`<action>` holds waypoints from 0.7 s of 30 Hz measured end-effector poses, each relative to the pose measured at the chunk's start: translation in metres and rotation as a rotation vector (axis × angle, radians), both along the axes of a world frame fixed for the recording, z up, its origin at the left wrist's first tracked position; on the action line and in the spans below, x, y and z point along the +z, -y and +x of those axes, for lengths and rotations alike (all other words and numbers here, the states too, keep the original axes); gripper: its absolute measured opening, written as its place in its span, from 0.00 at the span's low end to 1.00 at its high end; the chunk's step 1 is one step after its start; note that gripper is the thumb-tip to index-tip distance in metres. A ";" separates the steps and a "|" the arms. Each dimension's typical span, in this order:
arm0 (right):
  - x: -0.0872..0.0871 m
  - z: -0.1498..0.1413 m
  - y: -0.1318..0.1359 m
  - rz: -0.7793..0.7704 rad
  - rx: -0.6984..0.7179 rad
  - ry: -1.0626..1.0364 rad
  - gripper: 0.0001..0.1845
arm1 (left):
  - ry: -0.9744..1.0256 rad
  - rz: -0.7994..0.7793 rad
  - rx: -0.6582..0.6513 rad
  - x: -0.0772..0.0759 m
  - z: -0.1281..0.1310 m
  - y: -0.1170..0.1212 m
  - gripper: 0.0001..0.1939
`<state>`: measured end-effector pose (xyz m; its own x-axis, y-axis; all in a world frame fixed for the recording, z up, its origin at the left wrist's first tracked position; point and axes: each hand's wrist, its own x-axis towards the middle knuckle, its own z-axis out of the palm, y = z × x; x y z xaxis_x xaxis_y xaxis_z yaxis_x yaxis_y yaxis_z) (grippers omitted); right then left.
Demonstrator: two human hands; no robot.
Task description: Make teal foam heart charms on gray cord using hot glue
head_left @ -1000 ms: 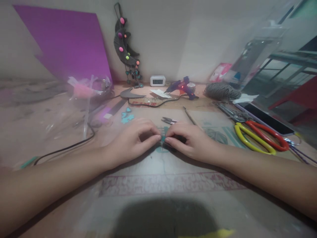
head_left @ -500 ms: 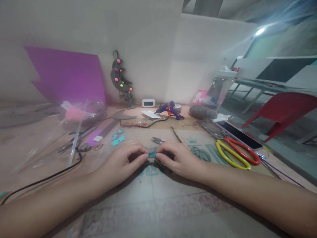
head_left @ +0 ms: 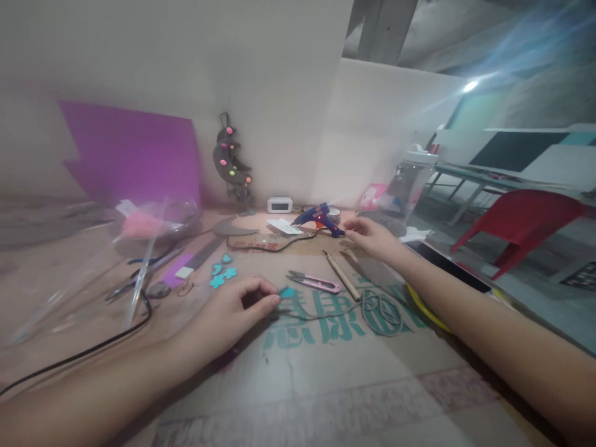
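Note:
My left hand is closed in a pinch on a small teal cut-out piece, just above the printed board. A thin grey cord runs from near that piece to a loose coil on the right. Farther back, my right hand reaches to the handle end of a blue glue gun. Its fingers are slightly apart at the handle, not wrapped round it. Between the hands lie pink-handled thread snips and a wooden-handled tool.
Several teal shapes lie left of centre. A grey crescent, a small white clock and a moon hanging are at the back. A phone and yellow scissor handle sit beside my right forearm. A black cable crosses the left side.
My right hand has left the teal piece and moved forward and right to the glue gun. The left hand keeps the piece. Snips and cord are now uncovered; the view has tilted up.

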<state>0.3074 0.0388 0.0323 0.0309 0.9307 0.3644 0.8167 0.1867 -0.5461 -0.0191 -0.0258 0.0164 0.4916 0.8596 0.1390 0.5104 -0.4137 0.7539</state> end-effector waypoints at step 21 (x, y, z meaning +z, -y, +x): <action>0.003 -0.042 -0.068 -0.038 -0.112 0.148 0.15 | 0.011 0.025 -0.014 0.001 0.000 -0.003 0.11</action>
